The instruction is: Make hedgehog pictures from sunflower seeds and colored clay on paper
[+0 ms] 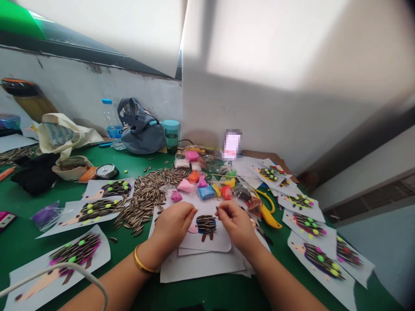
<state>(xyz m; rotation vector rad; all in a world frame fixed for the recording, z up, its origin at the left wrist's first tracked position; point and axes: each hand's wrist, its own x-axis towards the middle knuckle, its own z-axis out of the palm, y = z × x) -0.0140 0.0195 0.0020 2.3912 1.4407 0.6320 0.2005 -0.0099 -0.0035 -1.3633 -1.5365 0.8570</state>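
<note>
My left hand [177,222] is at the left edge of the card [223,246], thumb and forefinger pinched together at the tips; whether anything is between them I can't tell. My right hand [240,226] is across from it, fingertips closed on a small dark seed [217,208]. The two sets of fingertips are apart, and the hedgehog [206,224] lies on the card between and just below them. It has a pink face pointing toward my left fingers, a blue body covered in striped seeds, and two brown legs on the side nearest me. Under the card are more white sheets [201,272].

The seed pile [152,190] spreads beyond and to the left of my left fingers. Straight past both sets of fingertips are the bagged clays [206,192], in pink, orange, blue, yellow and red. A yellow tool [269,216] lies to the right of my right hand.

Well left of my left fingers are three cards with seeded hedgehogs [76,250], dotted with green; more like them [320,259] lie out past my right hand. Farther beyond my fingers stand a blue-lidded cup [171,136], a blue-grey bag [142,131] and a bottle [112,121].
</note>
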